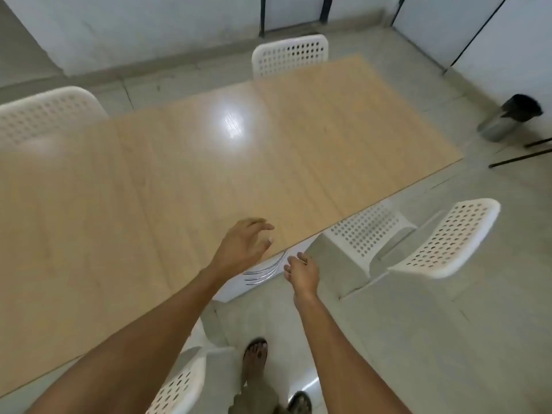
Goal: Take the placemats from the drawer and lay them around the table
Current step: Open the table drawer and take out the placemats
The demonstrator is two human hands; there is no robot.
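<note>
Two bare hands, left hand (243,243) and right hand (301,271) empty, fingers spread, over smooth wooden table (149,189) edge

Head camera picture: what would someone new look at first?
Probably the big wooden table, bare and shiny, with a bright glare of light near its far middle. Next come the two empty hands at its near edge: the left hand above the tabletop, the right hand just off the edge by a white unit with curved silver handles. White chairs with holes stand around, one at the right.
</note>
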